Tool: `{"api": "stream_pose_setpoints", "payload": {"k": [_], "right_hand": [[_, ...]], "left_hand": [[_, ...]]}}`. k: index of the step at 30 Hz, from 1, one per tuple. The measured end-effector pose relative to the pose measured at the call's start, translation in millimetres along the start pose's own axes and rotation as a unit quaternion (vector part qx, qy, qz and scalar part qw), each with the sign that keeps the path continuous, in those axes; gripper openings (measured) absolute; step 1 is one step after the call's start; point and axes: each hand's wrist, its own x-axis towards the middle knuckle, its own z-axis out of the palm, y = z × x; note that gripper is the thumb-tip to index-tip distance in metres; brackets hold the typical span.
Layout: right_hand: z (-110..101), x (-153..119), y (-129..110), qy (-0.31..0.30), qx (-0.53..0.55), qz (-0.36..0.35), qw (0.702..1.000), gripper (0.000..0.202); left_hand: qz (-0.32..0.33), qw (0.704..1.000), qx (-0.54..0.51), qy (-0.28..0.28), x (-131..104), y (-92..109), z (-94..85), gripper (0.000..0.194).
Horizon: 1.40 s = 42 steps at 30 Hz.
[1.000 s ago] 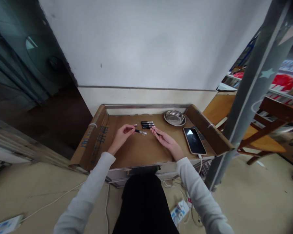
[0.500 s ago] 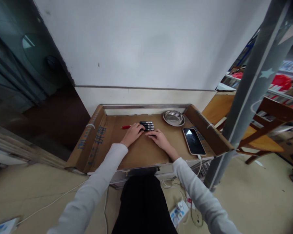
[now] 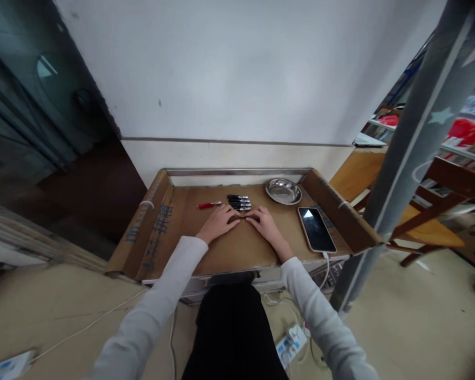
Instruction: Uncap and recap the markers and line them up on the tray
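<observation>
My left hand [image 3: 220, 222] and my right hand [image 3: 265, 226] rest low over the cardboard, just on the near side of a row of black pens [image 3: 239, 202]. Their curled fingertips come together in the middle, and whatever lies between them is hidden by the fingers. The black pens lie side by side, pointing left to right, with silvery ends toward the right. A red pen [image 3: 209, 205] lies to their left, beyond my left hand and apart from it.
The cardboard-lined tray [image 3: 206, 258] has raised side flaps. At its back right sits a round metal dish [image 3: 284, 191]. A phone [image 3: 316, 229] with a charging cable [image 3: 326, 269] lies on the right. A grey post [image 3: 396, 158] stands beyond the right flap.
Both hands have drawn slightly nearer to me, off the row of black pens, and their fingertips have come together. More of the pens and the red pen now shows.
</observation>
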Motion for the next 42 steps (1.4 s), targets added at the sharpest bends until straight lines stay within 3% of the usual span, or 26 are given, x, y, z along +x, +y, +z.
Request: {"api": "stream_pose_setpoints", "payload": {"k": [13, 17, 22, 25, 29, 32, 34, 37, 42], "right_hand": [[7, 16, -10, 0.019, -0.157, 0.053, 0.986, 0.012], [9, 12, -10, 0.036, -0.12, 0.058, 0.99, 0.014], [6, 3, -10, 0.059, -0.062, 0.052, 0.995, 0.016], [6, -2, -12, 0.056, -0.022, 0.046, 0.997, 0.017], [10, -5, -22, 0.055, 0.035, 0.031, 0.997, 0.017], [16, -2, -34, 0.069, 0.101, 0.034, 0.992, 0.021], [20, 3, -43, 0.1, 0.177, 0.076, 0.976, 0.026], [24, 11, -53, 0.095, 0.358, 0.172, 0.913, 0.032], [27, 19, -60, -0.002, 0.583, 0.245, 0.775, 0.02]], "left_hand": [[-0.06, 0.995, 0.066, 0.035, 17, -5, 7.5, 0.017], [-0.085, 0.992, 0.067, 0.058, 14, -7, 4.2, 0.019], [-0.218, 0.954, 0.116, 0.169, -7, -24, -10.8, 0.026], [-0.268, 0.937, 0.137, 0.175, -23, -39, -18.2, 0.022], [-0.271, 0.943, 0.09, 0.169, -38, -44, -24.7, 0.015], [-0.235, 0.958, -0.042, 0.159, -41, -30, -30.4, 0.017], [-0.188, 0.964, -0.129, 0.135, -40, -14, -34.0, 0.02], [-0.135, 0.969, -0.181, 0.104, -29, 12, -35.4, 0.021], [-0.133, 0.94, -0.237, 0.207, -2, 41, -24.9, 0.044]]}}
